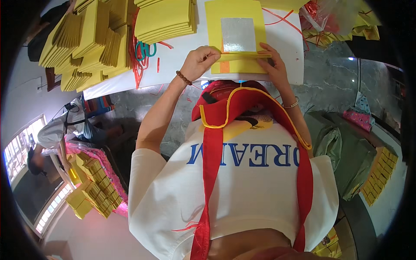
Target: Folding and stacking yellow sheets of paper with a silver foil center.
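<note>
On the white table (173,60) in front of me lies yellow joss paper (213,26) with a shiny silver square and an orange patch. A folded strip of it stands up across its near part. My left hand (200,61) is closed, pinching the left end of that fold between thumb and fingers. At the other end, my right hand (275,69) holds the fold at the paper's right edge, its fingers partly behind the paper. I cannot tell how many sheets are in the fold.
Piles of folded yellow paper (164,21) stand at the table's far left, beside teal-handled scissors (145,50) and red ties (138,71). A clear plastic bag (318,17) is at far right. At left, another person (54,132) is near bundled yellow paper (93,186).
</note>
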Demonstrator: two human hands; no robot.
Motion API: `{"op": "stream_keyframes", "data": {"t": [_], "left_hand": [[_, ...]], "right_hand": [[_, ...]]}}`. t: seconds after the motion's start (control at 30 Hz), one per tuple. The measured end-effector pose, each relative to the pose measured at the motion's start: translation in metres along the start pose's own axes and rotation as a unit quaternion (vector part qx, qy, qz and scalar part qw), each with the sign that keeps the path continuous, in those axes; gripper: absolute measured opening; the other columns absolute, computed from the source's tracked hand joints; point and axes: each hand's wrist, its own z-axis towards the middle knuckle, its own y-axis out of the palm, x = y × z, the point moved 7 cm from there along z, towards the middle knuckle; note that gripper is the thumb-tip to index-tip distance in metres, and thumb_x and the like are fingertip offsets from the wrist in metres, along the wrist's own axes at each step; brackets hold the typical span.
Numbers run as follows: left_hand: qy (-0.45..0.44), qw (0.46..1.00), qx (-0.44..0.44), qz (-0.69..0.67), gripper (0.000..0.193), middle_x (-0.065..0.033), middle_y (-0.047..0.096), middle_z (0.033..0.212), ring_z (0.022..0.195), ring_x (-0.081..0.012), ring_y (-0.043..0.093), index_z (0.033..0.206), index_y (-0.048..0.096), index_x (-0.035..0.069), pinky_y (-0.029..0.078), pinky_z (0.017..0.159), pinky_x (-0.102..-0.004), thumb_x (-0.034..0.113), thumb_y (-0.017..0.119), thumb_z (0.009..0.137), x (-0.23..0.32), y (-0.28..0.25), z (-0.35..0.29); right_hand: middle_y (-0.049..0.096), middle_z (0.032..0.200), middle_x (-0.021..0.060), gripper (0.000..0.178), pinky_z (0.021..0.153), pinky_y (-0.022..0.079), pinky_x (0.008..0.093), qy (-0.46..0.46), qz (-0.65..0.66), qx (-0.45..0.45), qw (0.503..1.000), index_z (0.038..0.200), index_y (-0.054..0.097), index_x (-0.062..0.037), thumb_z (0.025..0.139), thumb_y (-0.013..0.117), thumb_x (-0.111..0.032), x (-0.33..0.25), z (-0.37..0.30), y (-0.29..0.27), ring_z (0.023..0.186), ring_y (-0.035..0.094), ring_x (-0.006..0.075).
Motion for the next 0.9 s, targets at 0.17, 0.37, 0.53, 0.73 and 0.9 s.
{"op": "stream_keyframes", "data": {"t": [0.17,0.37,0.53,0.73,0.9], "left_hand": [[-0.009,1.0,0.019,-0.012,0.019,-0.0086,0.06,0.077,0.066,-0.0158,0.053,0.093,0.062,0.001,0.044,0.061,-0.027,0.018,0.057,0.086,-0.007,0.002,0.001],[0.007,0.999,0.05,-0.01,0.019,-0.0098,0.061,0.082,0.073,-0.0166,0.056,0.095,0.062,0.002,0.045,0.065,-0.0281,0.018,0.06,0.085,-0.006,0.001,-0.004],[0.118,0.99,0.007,0.079,0.044,-0.0099,0.057,0.103,0.096,-0.0247,0.052,0.108,0.058,0.008,0.042,0.082,-0.033,0.026,0.074,0.07,0.025,-0.002,-0.015],[0.187,0.955,0.077,0.218,0.036,-0.0084,0.054,0.104,0.095,-0.0288,0.049,0.105,0.059,0.009,0.041,0.084,-0.0348,0.008,0.064,0.069,0.024,-0.001,-0.01],[0.169,0.956,0.098,0.221,0.042,-0.0084,0.054,0.098,0.092,-0.029,0.049,0.101,0.06,0.009,0.043,0.08,-0.0356,-0.008,0.052,0.063,0.009,0.006,0.0]], "right_hand": [[0.051,0.126,0.0077,0.024,0.097,0.035,0.0308,-0.009,0.005,0.017,1.0,0.1,0.062,-0.0041,0.077,0.064,-0.008,0.001,0.0,0.0,0.115,0.046,0.0206],[0.051,0.125,0.0087,0.022,0.096,0.036,0.0319,-0.026,-0.031,0.011,0.999,0.098,0.06,-0.004,0.077,0.062,-0.004,-0.005,0.002,0.001,0.115,0.046,0.0212],[0.049,0.126,0.0104,0.027,0.096,0.037,0.032,-0.02,-0.011,0.002,1.0,0.099,0.058,-0.0043,0.074,0.059,0.005,-0.006,0.001,0.0,0.117,0.045,0.0233],[0.045,0.129,0.0118,0.025,0.099,0.032,0.0315,-0.024,-0.038,-0.019,0.999,0.101,0.056,-0.0047,0.078,0.055,0.005,0.0,-0.002,0.002,0.122,0.039,0.0234],[0.044,0.13,0.0121,0.028,0.099,0.033,0.0313,-0.032,-0.052,-0.026,0.998,0.101,0.056,-0.0049,0.076,0.054,0.007,-0.001,0.0,0.0,0.122,0.04,0.0233]]}}
